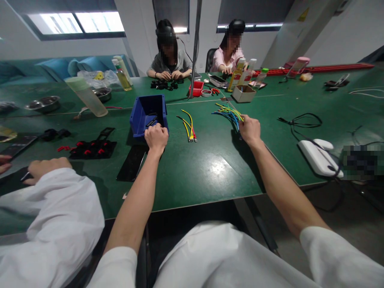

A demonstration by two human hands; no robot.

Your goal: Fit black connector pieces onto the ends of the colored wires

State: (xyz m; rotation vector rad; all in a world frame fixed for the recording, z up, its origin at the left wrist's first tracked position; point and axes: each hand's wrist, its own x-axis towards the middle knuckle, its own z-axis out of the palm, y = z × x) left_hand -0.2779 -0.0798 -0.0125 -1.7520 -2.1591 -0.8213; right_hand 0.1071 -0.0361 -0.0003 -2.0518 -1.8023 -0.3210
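At the far left, a co-worker's hand (49, 168) in a loose white sleeve (63, 216) rests by the edge of the green-topped table (192, 180). Beyond it lies a flat black tray (93, 151) dotted with small red pieces. Next comes a flat, glossy black rectangular slab (131, 163), its long axis slanting away and to the right. The open blue plastic bin (139, 116) stands just beyond, with small black elongated pieces (152, 121) inside. The person's left hand (156, 137) is at the bin's near right corner, fingers curled; whether they grip anything cannot be told. Right of the bin, a few short yellow wires (191, 126) lie lengthwise away from the person, metal terminals at the near end, far ends leaning left. Farther right, a bundle of blue and yellow-green wires (227, 112) lies on the table, its long axis running from the right hand (250, 129) leftward and slightly away, loose ends fanned out at the left. That hand's fingers are closed around the bundle's right end.
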